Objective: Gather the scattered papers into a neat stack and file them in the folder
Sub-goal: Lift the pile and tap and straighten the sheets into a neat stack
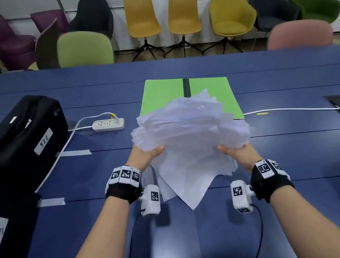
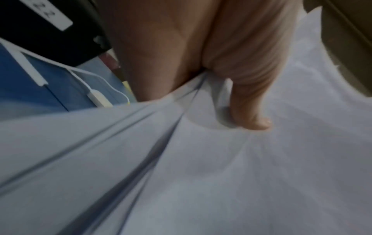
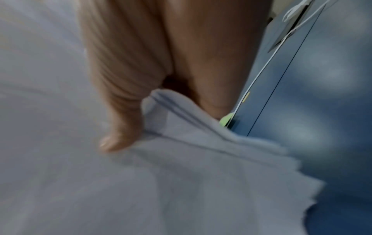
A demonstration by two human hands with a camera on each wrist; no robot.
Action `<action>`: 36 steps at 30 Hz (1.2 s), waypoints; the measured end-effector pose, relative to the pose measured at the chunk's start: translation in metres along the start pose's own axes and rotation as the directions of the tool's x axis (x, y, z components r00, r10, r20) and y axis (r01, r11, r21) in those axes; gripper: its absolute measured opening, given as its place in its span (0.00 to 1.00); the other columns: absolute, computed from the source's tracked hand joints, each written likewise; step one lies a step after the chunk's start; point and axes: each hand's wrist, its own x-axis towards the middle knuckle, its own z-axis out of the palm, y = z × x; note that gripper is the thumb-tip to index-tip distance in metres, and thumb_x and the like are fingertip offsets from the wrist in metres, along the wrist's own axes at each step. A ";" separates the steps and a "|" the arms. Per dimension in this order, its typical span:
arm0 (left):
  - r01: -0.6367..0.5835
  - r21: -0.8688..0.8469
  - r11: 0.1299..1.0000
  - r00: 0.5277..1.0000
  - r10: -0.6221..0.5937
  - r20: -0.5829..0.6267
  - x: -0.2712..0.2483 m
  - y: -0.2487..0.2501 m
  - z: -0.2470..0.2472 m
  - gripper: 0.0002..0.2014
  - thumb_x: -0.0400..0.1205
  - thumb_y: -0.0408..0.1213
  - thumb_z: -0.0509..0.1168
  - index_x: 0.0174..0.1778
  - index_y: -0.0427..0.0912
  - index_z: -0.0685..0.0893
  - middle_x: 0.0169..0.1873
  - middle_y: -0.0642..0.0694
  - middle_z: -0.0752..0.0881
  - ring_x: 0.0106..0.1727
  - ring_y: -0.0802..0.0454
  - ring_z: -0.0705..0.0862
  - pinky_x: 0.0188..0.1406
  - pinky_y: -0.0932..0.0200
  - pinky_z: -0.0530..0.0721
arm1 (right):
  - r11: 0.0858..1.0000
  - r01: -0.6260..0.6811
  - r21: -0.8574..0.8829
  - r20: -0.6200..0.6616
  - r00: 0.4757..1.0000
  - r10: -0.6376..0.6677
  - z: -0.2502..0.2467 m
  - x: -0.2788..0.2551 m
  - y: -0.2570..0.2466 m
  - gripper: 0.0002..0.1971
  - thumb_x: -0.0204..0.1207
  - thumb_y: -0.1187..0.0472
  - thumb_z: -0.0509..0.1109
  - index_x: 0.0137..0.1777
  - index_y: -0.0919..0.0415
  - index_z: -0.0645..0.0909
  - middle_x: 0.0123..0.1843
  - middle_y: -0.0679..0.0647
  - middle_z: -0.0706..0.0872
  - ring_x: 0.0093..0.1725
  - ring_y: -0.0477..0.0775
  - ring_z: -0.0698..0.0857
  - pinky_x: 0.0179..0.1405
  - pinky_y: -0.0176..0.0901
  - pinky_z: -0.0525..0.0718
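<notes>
both hands are clamped on a messy fanned bunch of white papers [image 1: 190, 139], held up above the blue table [image 1: 279, 156]. left hand [image 1: 146, 156] grips the left edge, thumb on top and fingers tucked under; right hand [image 1: 238, 154] pinches the right edge the same way. sheets aren't squared up at all, corners sticking out everywhere. the green folder [image 1: 159, 95] lies open flat on the table just behind the papers, with a white power strip [image 1: 108, 124] to its left

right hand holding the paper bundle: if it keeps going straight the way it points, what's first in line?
Likely the green folder, lying open on the table just beyond the papers that the right hand grips with the left hand. Depth is unclear; held high, it could pass above it.
</notes>
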 end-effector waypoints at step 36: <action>0.090 -0.157 0.983 0.992 -0.073 0.107 0.011 -0.013 -0.009 0.26 0.63 0.27 0.76 0.56 0.48 0.82 0.56 0.42 0.86 0.58 0.47 0.85 0.62 0.53 0.82 | 0.985 0.119 -0.128 0.240 0.967 -0.086 -0.015 0.006 -0.015 0.23 0.66 0.80 0.74 0.57 0.56 0.82 0.45 0.39 0.92 0.48 0.39 0.88 0.51 0.31 0.85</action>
